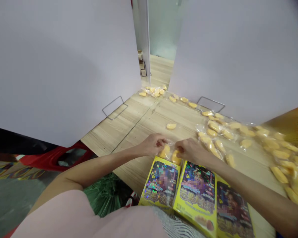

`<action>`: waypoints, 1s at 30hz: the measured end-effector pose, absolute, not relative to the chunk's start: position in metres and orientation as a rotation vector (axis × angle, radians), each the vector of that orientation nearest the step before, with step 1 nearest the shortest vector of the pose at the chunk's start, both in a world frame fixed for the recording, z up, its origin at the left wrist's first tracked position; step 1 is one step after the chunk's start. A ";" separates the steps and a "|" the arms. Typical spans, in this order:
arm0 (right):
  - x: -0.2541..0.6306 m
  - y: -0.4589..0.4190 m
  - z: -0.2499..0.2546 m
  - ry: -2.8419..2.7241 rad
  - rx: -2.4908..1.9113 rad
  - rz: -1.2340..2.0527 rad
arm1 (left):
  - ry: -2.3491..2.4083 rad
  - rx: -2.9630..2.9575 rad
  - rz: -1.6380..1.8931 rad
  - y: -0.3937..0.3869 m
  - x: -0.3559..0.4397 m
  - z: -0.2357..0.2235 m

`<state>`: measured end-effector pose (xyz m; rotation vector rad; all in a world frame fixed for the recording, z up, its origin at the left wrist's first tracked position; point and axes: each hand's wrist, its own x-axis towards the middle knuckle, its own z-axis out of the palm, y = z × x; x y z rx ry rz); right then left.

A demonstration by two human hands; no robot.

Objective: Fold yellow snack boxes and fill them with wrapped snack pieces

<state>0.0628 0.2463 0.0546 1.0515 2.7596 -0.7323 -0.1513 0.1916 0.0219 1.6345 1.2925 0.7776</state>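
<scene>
My left hand (pixel 154 144) is closed, its fingertips pinching the clear wrapper around a yellow oval piece (pixel 165 151). Beside it, my right hand (pixel 190 150) has its fingers closed on another wrapped yellow piece (pixel 175 157). Both pieces are just above the top ends of two yellow printed boxes, the left box (pixel 161 181) and the middle box (pixel 195 193). A third box (pixel 234 211) lies partly under my right forearm. Fingers hide some of the wrappers, so I cannot tell whether the two are joined.
Loose wrapped yellow pieces (pixel 280 154) are heaped along the right of the wooden table (pixel 131 119). One piece (pixel 171 126) lies alone beyond my hands. White panels (pixel 64 66) on wire feet stand at the back. A red stool (pixel 64 157) and green strands (pixel 105 195) are below left.
</scene>
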 end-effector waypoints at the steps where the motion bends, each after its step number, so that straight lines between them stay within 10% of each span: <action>1: 0.062 0.246 0.053 2.769 1.075 -0.719 | 1.282 1.633 0.765 0.192 -0.153 0.019; 30: 0.038 0.225 0.061 2.819 0.363 -1.072 | 1.078 1.920 0.393 0.164 -0.154 0.065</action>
